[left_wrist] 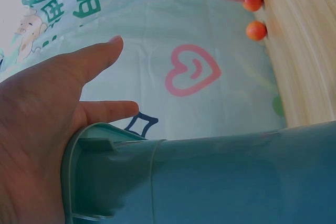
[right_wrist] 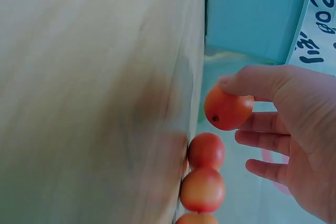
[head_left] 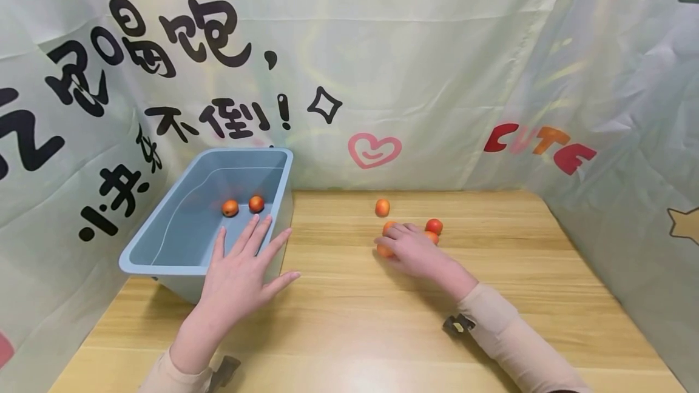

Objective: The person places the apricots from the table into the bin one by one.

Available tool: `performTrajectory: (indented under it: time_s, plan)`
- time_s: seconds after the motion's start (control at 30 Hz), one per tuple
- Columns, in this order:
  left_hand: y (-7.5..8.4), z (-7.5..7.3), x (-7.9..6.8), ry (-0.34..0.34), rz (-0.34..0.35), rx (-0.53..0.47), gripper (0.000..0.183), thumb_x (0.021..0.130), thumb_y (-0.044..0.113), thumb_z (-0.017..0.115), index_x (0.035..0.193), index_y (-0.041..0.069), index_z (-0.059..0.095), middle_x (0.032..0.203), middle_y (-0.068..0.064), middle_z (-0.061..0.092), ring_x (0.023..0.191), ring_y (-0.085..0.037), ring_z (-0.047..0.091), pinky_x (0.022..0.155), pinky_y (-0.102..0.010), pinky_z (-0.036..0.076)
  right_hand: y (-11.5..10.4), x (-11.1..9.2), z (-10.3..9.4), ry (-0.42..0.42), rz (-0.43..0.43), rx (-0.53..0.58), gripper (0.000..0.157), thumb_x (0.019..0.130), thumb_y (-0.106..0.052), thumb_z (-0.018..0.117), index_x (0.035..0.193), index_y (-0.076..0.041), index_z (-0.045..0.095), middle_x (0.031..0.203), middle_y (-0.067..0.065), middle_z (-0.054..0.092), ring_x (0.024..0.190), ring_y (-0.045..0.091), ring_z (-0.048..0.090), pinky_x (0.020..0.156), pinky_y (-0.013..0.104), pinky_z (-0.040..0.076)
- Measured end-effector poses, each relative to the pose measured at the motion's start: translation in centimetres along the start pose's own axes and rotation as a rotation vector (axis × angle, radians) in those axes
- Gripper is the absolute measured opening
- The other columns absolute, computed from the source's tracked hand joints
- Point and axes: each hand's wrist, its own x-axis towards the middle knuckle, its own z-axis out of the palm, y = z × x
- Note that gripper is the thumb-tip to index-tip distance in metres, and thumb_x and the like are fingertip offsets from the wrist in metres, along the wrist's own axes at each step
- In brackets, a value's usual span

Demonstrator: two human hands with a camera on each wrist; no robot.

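Note:
My left hand (head_left: pixel 236 276) rests over the near rim of a blue plastic bin (head_left: pixel 169 270), its fingers spread and straight. Inside the bin lie two orange-red tomatoes, one tomato (head_left: pixel 230 208) left of the other tomato (head_left: pixel 256 204). Over on the right part of the table, my right hand (head_left: pixel 417 251) pinches a small tomato (right_wrist: pixel 229 108) between thumb and fingers. Around that hand several more lie on the wood, among them a redder tomato (head_left: pixel 434 226) on its right and a lone tomato (head_left: pixel 382 207) farther back. The hand partly hides some of them.
The bin stands at the left of the wooden table (head_left: pixel 349 332). A printed cloth (head_left: pixel 415 77) with black lettering and a pink heart hangs behind the table and along its sides. Both forearms wear light sleeves, with a dark wrist mount (head_left: pixel 457 324) showing by the right one.

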Motion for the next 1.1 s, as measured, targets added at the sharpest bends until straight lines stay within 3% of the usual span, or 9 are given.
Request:
performTrajectory:
  time_s: [0.6, 1.1]
  plan:
    - [0.1, -0.2, 0.0, 0.003, 0.001, -0.005, 0.072, 0.079, 0.068, 0.063, 0.140, 0.032, 0.052, 0.153, -0.008, 0.044, 0.143, -0.028, 0.038, 0.112, -0.069, 0.018, -1.0, 2.4, -0.3, -0.032, 0.021, 0.042, 0.035, 0.086, -0.029, 0.071, 0.118, -0.015, 0.067, 0.108, 0.003, 0.067, 0.108, 0.024, 0.061, 0.099, 0.047, 0.047]
    - [0.1, -0.1, -0.1, 0.005, 0.000, -0.006, 0.073, 0.078, 0.068, 0.063, 0.141, 0.032, 0.052, 0.152, -0.008, 0.044, 0.143, -0.029, 0.038, 0.112, -0.069, 0.017, -2.4, 5.1, -0.7, -0.018, -0.018, 0.035, 0.036, 0.086, -0.032, 0.070, 0.119, -0.016, 0.067, 0.110, 0.002, 0.068, 0.112, 0.023, 0.060, 0.099, 0.043, 0.047]
